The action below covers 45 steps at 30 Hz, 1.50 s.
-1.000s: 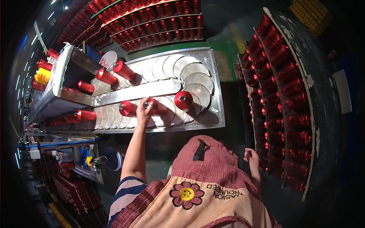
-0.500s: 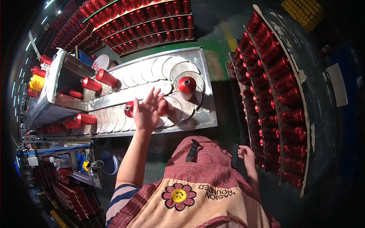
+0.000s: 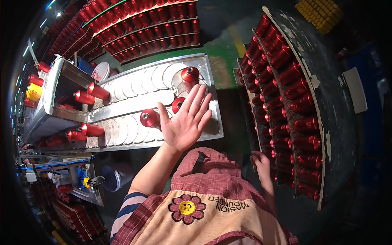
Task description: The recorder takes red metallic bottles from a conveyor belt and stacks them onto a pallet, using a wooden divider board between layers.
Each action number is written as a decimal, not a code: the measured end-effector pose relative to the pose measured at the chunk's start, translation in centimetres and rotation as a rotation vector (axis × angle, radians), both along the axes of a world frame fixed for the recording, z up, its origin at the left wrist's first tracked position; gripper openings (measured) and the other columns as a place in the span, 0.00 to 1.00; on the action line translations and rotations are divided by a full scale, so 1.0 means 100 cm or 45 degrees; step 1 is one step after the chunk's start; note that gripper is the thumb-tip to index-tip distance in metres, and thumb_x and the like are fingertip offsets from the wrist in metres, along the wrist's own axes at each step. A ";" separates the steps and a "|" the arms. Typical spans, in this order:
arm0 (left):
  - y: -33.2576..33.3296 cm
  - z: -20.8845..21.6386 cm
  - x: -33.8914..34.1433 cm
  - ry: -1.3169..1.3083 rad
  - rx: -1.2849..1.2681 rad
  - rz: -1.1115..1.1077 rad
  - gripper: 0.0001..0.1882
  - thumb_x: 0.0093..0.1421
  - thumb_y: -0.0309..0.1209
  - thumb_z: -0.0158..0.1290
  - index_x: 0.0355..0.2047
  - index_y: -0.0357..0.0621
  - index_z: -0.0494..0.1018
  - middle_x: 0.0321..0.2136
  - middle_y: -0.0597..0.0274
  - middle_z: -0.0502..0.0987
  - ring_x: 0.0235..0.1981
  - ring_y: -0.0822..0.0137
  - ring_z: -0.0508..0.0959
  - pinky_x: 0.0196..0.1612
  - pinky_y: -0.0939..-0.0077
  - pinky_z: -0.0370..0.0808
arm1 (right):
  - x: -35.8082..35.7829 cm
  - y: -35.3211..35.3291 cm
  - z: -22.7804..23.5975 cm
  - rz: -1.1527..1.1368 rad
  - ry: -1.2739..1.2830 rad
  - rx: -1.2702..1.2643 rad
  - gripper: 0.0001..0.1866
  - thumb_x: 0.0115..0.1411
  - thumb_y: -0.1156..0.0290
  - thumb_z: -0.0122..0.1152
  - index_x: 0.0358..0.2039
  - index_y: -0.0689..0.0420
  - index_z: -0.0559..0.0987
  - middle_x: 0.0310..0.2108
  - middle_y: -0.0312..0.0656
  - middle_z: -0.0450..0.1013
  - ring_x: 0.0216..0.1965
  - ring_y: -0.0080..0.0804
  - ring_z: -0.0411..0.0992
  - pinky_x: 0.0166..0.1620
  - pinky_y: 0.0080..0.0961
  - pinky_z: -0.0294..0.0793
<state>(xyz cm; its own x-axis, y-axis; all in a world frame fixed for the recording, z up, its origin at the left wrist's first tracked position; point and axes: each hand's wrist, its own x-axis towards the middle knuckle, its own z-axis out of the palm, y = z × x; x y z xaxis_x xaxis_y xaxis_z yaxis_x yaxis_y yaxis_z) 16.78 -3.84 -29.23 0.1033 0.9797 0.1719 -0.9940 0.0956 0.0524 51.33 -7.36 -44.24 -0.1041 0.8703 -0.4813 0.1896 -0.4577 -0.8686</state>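
Note:
My left hand [image 3: 185, 124] is raised over the near right part of a conveyor loop, palm up and fingers spread, holding nothing. Just left of it stands a red metal cylinder [image 3: 150, 118] with a narrow neck. Another red cylinder [image 3: 178, 104] is partly hidden behind my fingers. Beyond the fingertips, at the bend, a third red cylinder [image 3: 190, 75] stands upright. The conveyor carries them on overlapping pale crescent plates [image 3: 126, 132]. My right hand [image 3: 261, 164] hangs low beside a rack at my right, its fingers loosely curled, with nothing visible in them.
The tall rack [image 3: 269, 102] on the right holds rows of red cylinders. More shelves of cylinders [image 3: 151, 32] stand beyond the conveyor. A metal housing [image 3: 53, 90] covers the conveyor's left end. A white bucket [image 3: 101, 72] sits behind it, and a dark pail [image 3: 116, 176] stands below left.
My left hand has moved right and turned palm up. The cylinders have travelled along the loop: rightward on the near side, away at the bend, leftward on the far side. The view has shifted slightly.

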 end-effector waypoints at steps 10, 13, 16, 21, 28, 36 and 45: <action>0.017 -0.003 0.028 -0.055 -0.006 -0.046 0.49 0.55 0.69 0.31 0.67 0.50 0.34 0.68 0.67 0.36 0.69 0.64 0.37 0.67 0.60 0.42 | -0.043 0.022 0.092 0.013 0.504 0.162 0.26 0.67 0.59 0.43 0.59 0.64 0.62 0.55 0.49 0.66 0.55 0.34 0.66 0.52 0.25 0.67; 0.016 0.004 0.049 -0.286 -0.013 -0.187 0.49 0.56 0.68 0.34 0.67 0.50 0.36 0.68 0.68 0.36 0.68 0.64 0.38 0.64 0.48 0.49 | -0.082 0.034 0.149 0.145 0.665 0.462 0.24 0.66 0.68 0.44 0.60 0.65 0.60 0.59 0.49 0.61 0.57 0.35 0.64 0.55 0.27 0.65; 0.012 0.016 0.070 -0.048 0.031 -0.194 0.51 0.53 0.71 0.31 0.67 0.50 0.38 0.68 0.68 0.38 0.67 0.62 0.45 0.61 0.38 0.51 | -0.100 0.045 0.169 0.297 0.594 0.593 0.21 0.64 0.74 0.48 0.57 0.65 0.63 0.51 0.45 0.67 0.51 0.27 0.67 0.53 0.23 0.66; 0.014 0.022 0.078 0.065 -0.038 -0.064 0.50 0.54 0.71 0.32 0.66 0.50 0.40 0.67 0.68 0.40 0.66 0.62 0.49 0.59 0.35 0.55 | -0.110 0.051 0.175 0.296 0.718 0.536 0.15 0.66 0.71 0.48 0.50 0.66 0.67 0.42 0.43 0.72 0.44 0.25 0.72 0.51 0.21 0.68; 0.014 0.009 0.085 0.110 -0.012 -0.147 0.48 0.56 0.69 0.33 0.66 0.45 0.45 0.67 0.63 0.45 0.65 0.61 0.52 0.59 0.55 0.62 | -0.107 0.048 0.165 0.206 0.550 0.630 0.09 0.64 0.77 0.46 0.43 0.67 0.70 0.36 0.43 0.75 0.38 0.24 0.74 0.46 0.19 0.70; 0.005 -0.002 0.072 0.337 -0.036 -0.255 0.44 0.59 0.66 0.28 0.64 0.44 0.50 0.64 0.58 0.52 0.59 0.61 0.61 0.57 0.61 0.66 | -0.108 0.043 0.161 0.307 0.495 0.523 0.11 0.62 0.77 0.50 0.45 0.65 0.72 0.40 0.43 0.74 0.42 0.23 0.72 0.48 0.18 0.69; -0.052 -0.076 -0.243 2.169 -0.898 1.790 0.20 0.55 0.30 0.58 0.48 0.38 0.71 0.43 0.60 0.75 0.41 0.70 0.73 0.43 0.79 0.70 | -0.070 0.024 0.108 0.041 0.349 0.300 0.14 0.62 0.76 0.50 0.48 0.65 0.71 0.44 0.44 0.72 0.43 0.25 0.72 0.45 0.20 0.73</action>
